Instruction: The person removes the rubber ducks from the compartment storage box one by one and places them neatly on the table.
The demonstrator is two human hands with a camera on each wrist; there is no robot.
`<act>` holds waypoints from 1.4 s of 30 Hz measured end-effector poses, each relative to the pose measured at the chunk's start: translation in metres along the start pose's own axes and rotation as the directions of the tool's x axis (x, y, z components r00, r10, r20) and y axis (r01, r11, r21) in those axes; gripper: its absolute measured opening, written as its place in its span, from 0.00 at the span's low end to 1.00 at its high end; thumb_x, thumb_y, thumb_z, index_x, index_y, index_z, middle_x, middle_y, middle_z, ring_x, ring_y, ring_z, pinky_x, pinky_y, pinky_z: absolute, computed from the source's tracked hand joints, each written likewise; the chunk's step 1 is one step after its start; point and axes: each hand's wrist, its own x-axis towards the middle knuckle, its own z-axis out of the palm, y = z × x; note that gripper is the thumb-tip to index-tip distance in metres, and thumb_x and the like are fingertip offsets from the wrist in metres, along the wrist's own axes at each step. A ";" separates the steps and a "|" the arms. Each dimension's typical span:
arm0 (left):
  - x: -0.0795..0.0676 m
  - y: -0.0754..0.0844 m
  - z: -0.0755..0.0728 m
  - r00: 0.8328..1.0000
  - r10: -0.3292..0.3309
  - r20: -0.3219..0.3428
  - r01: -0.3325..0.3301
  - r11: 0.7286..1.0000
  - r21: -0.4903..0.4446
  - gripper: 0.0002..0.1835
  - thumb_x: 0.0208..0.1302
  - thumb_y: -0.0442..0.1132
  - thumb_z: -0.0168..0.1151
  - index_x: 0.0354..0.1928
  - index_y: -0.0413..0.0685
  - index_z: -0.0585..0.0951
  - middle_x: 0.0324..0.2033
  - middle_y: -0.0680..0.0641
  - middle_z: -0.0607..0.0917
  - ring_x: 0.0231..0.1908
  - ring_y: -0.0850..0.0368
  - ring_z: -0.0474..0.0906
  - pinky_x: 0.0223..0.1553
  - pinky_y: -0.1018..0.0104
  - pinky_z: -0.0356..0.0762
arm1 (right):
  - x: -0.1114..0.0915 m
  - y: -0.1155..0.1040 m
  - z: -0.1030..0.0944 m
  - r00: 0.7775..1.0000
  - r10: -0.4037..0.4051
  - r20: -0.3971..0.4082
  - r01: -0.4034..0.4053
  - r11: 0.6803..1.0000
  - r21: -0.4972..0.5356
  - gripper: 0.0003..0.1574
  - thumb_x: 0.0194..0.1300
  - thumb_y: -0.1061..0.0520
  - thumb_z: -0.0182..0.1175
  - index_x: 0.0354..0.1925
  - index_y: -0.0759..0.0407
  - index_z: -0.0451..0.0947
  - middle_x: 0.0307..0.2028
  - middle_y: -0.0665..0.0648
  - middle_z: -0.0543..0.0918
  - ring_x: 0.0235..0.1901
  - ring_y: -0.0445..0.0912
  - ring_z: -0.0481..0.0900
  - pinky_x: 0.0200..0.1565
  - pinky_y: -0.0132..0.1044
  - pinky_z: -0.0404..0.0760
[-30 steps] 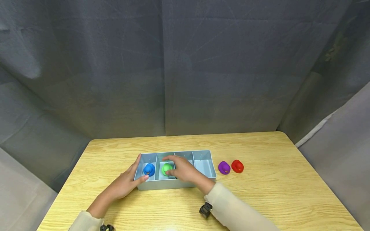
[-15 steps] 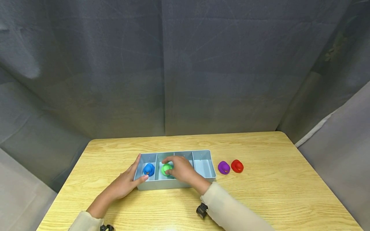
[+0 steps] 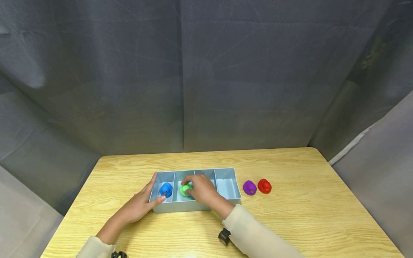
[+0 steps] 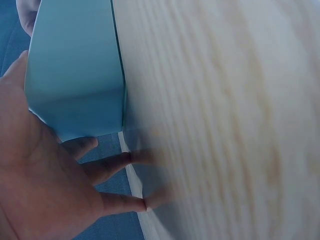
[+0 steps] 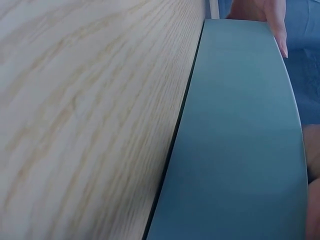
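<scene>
In the head view a grey-blue divided box [image 3: 196, 205] lies lengthwise across the table. A blue rubber duck [image 3: 166, 190] sits in its leftmost compartment. My right hand [image 3: 203, 189] reaches into the second compartment from the left, its thumb and index finger pinching a green rubber duck [image 3: 185, 190]. My left hand [image 3: 140, 206] rests against the box's left end, thumb on the front rim and the fingers stretched along the end wall. The left wrist view shows that palm beside the box wall, its lower fingers touching the table. In the right wrist view the box's front wall [image 5: 235, 125] hides the green duck.
A purple rubber duck [image 3: 250, 187] and a red rubber duck [image 3: 264, 186] sit side by side on the wooden table [image 3: 306, 215], right of the box. Grey curtains [image 3: 193, 89] hang behind the table and along both sides.
My right hand's index finger and thumb have drawn closer together round the green duck, and its forearm has shifted slightly left. The left hand stays in place against the box.
</scene>
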 end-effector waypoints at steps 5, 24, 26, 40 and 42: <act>-0.001 0.001 0.000 1.000 -0.002 -0.001 0.002 1.000 0.001 0.49 0.77 0.66 0.49 0.81 0.70 0.27 0.82 0.41 0.42 0.77 0.28 0.49 0.67 0.18 0.36 | -0.001 0.001 0.000 1.000 -0.012 -0.008 0.013 1.000 0.017 0.16 0.61 0.62 0.74 0.48 0.53 0.89 0.51 0.52 0.89 0.56 0.53 0.83 0.57 0.50 0.80; -0.002 0.000 -0.001 1.000 0.002 -0.003 -0.002 1.000 0.011 0.49 0.77 0.65 0.49 0.81 0.69 0.27 0.82 0.40 0.41 0.77 0.28 0.48 0.67 0.18 0.35 | -0.004 0.003 -0.006 0.995 -0.031 -0.096 0.044 0.990 0.136 0.16 0.64 0.59 0.73 0.50 0.54 0.88 0.51 0.53 0.89 0.57 0.52 0.83 0.58 0.50 0.81; -0.002 0.000 -0.001 1.000 0.002 -0.003 -0.002 1.000 0.011 0.49 0.77 0.65 0.49 0.81 0.69 0.27 0.82 0.40 0.41 0.77 0.28 0.48 0.67 0.18 0.35 | -0.004 0.003 -0.007 0.993 -0.032 -0.110 0.047 0.989 0.141 0.16 0.64 0.59 0.73 0.51 0.54 0.88 0.51 0.52 0.89 0.57 0.51 0.83 0.57 0.49 0.81; -0.002 0.003 -0.005 1.000 0.007 0.000 -0.007 1.000 0.018 0.49 0.77 0.65 0.49 0.81 0.68 0.27 0.82 0.39 0.41 0.77 0.28 0.47 0.67 0.18 0.38 | -0.007 -0.002 -0.013 0.984 -0.081 -0.160 0.103 0.986 0.130 0.17 0.66 0.59 0.71 0.53 0.57 0.86 0.53 0.55 0.88 0.58 0.54 0.82 0.60 0.52 0.79; -0.002 0.003 -0.006 1.000 0.006 -0.001 -0.006 1.000 0.016 0.49 0.77 0.65 0.49 0.82 0.68 0.27 0.82 0.39 0.41 0.77 0.27 0.47 0.67 0.18 0.39 | -0.008 -0.003 -0.015 0.983 -0.086 -0.164 0.108 0.986 0.129 0.17 0.66 0.60 0.71 0.53 0.57 0.86 0.53 0.55 0.88 0.58 0.55 0.82 0.61 0.52 0.79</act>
